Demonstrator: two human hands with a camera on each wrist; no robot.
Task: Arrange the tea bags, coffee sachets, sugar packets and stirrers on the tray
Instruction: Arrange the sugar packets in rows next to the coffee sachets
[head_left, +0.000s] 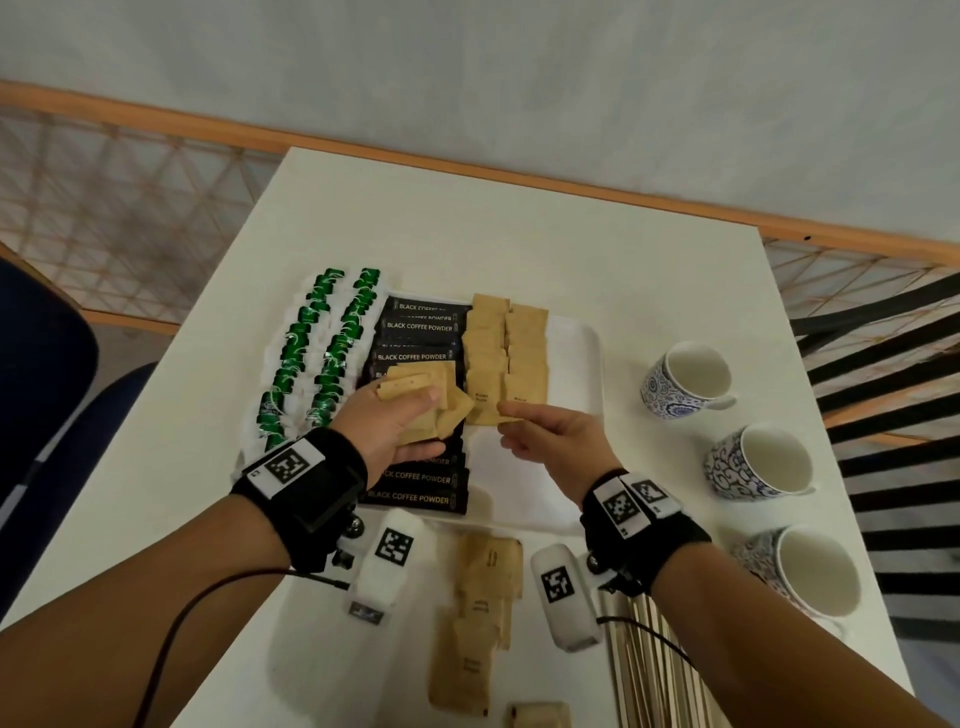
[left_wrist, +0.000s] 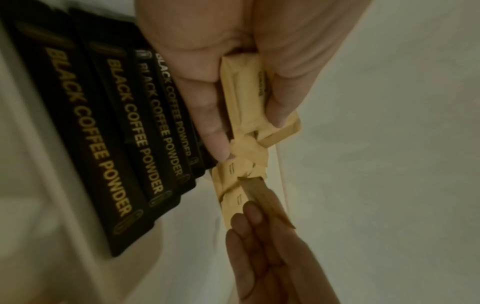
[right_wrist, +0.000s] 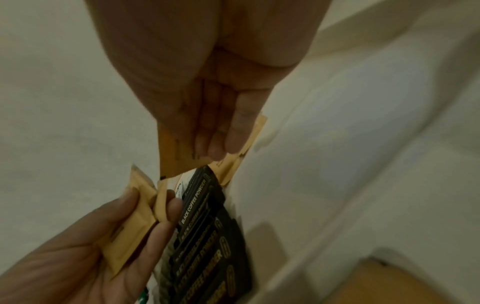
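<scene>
Sugar packets in both hands above the tray.
Left hand (head_left: 400, 421) clamps a bundle of sugar packets (head_left: 426, 400); right hand (head_left: 550, 441) beside it pinches one packet (head_left: 511, 413) at the tray's (head_left: 582, 364) sugar rows, coffee sachets (head_left: 421, 327) beneath the left.

We see a white table (head_left: 519, 234) carrying a white tray (head_left: 576, 364) at centre, three patterned cups (head_left: 685, 382) right, loose brown sugar packets (head_left: 478, 613) and stirrers (head_left: 649, 670) near.
</scene>
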